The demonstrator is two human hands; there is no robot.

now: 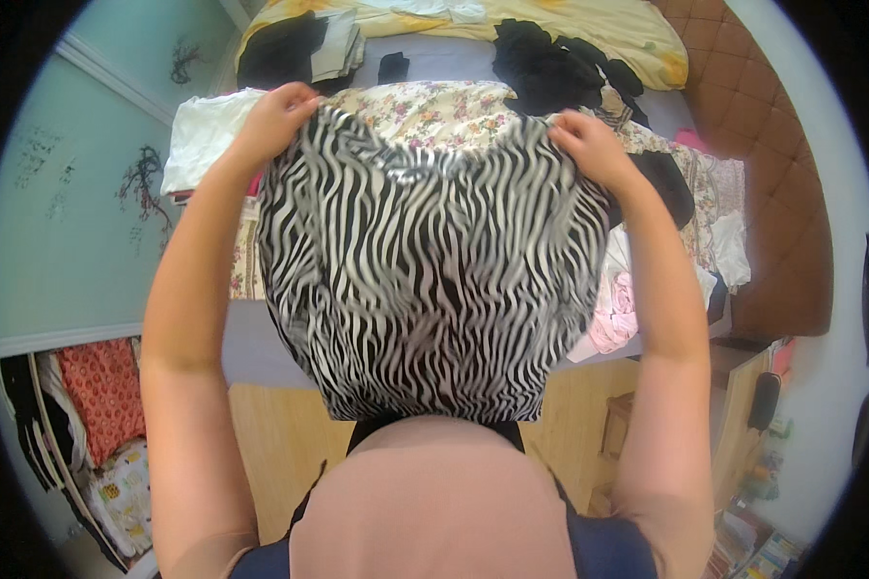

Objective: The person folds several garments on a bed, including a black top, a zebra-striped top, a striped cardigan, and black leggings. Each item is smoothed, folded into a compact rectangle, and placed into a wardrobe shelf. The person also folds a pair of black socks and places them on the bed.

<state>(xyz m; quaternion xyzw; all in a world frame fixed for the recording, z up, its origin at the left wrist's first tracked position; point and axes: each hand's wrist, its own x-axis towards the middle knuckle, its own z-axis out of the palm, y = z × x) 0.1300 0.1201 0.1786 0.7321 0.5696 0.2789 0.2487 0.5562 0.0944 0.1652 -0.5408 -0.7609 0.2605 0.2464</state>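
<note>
A zebra-striped black and white garment [434,275] hangs spread out in front of me, its curved neckline at the top. My left hand [279,123] pinches its upper left corner, and my right hand [586,148] grips the upper right one. The lower part of the cloth falls in front of my body. Behind it lies a floral cloth [434,108] on the bed, partly hidden by the garment.
Folded white clothes [206,145] lie on the bed at left, black clothes [550,69] at the back right, pink clothes [612,318] at right. Beyond is a yellow blanket [586,25]. A brown padded headboard [775,181] stands at right, a wall [65,188] at left.
</note>
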